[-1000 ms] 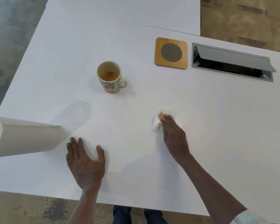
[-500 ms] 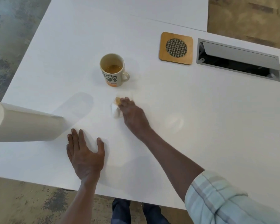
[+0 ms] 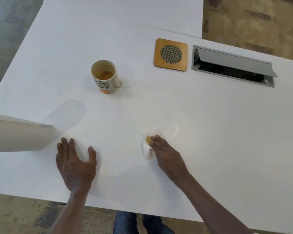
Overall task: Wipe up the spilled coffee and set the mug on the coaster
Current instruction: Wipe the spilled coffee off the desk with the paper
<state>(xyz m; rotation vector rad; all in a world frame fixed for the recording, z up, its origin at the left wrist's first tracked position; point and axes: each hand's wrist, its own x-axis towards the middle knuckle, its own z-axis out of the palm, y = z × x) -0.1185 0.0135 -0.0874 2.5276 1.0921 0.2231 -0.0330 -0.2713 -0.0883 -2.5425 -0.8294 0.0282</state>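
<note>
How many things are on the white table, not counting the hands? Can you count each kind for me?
Mug: 1
Coaster: 1
Crumpled paper towel with a coffee stain: 1
Paper towel roll: 1
Total: 4

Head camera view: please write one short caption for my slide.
Right hand presses a coffee-stained paper towel on the white table; mug not yet on coaster.
</note>
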